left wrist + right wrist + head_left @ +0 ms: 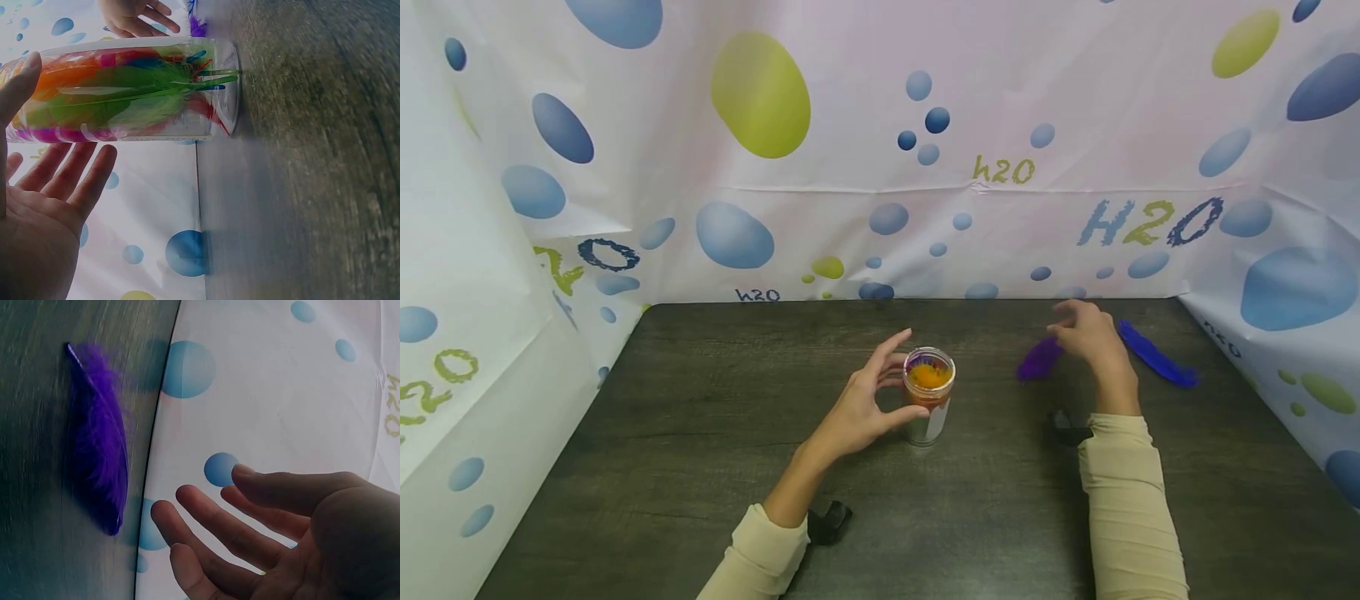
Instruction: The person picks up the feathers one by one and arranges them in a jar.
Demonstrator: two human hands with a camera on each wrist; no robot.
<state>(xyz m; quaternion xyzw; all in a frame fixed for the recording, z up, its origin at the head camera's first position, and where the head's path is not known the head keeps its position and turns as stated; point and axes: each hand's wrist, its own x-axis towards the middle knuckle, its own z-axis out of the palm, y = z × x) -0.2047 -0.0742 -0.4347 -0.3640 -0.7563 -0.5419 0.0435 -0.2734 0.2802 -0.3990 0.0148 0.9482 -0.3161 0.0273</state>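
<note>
A clear jar (928, 417) stands upright on the dark table, packed with feathers (119, 94) in green, orange, red, pink and blue. My left hand (865, 408) curves loosely around its left side, thumb across the front and index finger standing off behind the rim. The fingers look mostly straight; whether they touch the glass is hard to tell. My right hand (1086, 337) hovers over the far right of the table, holding nothing, its fingers loosely bent. Close by lies a purple feather (100, 444). A blue feather (1157, 357) lies to the right of that hand.
The dark wood-look table (700, 467) ends at the back against a white sheet (850, 175) with blue and green spots, which also runs along both sides. A black wrist device (830, 523) sits at my left cuff.
</note>
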